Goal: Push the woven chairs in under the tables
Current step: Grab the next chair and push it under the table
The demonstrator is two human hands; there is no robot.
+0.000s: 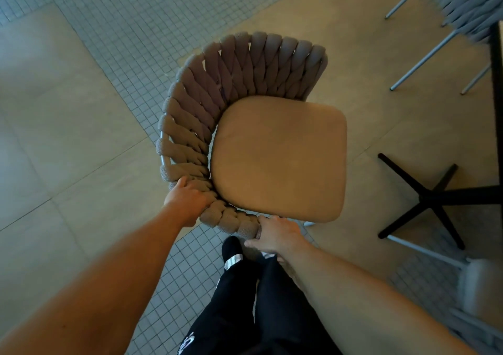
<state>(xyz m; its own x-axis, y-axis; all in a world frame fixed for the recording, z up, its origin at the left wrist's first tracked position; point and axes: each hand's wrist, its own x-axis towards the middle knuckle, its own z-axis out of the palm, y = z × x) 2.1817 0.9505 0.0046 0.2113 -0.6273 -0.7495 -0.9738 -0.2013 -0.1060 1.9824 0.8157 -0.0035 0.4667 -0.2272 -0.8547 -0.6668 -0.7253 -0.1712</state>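
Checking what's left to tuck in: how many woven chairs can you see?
2 for certain: one woven chair in the centre, held by both hands, and a second chair top right. The blurred pale frame at lower right may be a third.

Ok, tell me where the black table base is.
Head view, right side: the black table base stands on the floor just right of the woven chair.

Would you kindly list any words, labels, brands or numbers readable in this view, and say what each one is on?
No text here can be read.
White print on the black trousers: cut off by the bottom edge of the picture and too partial to read.
Woven chair, its seat cushion, the black table base and the tiled floor: no label, brand or number shows.
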